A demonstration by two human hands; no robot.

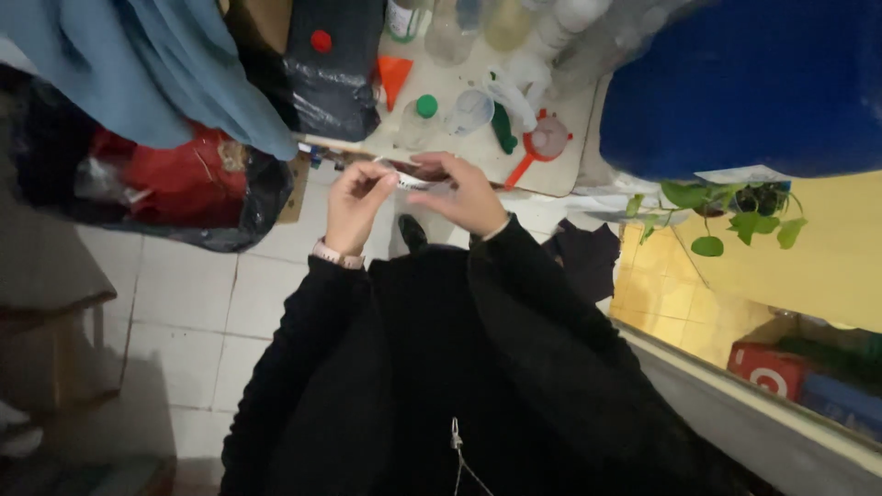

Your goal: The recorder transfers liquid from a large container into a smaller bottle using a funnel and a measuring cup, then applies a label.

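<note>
Both hands are raised in front of the person's chest, above a white tiled floor (pixel 184 312). The left hand (pixel 354 204) pinches one end of a small white strip (pixel 411 181) between thumb and forefinger, its other fingers curled in. The right hand (pixel 464 195) grips the opposite end, thumb pressed against the fingertips. The strip spans the gap between the hands; whether it is a label, a tape or a tube cannot be told at this distance and blur. In my judgement, good handling here calls for an even pinch at both ends, the strip kept taut but not twisted, and the hands held close to the body for steadiness. Beyond the hands, a low table (pixel 574 129) carries clear bottles, a green-capped bottle (pixel 418 118), an orange funnel (pixel 394 77) and a red strainer (pixel 544 142).
</note>
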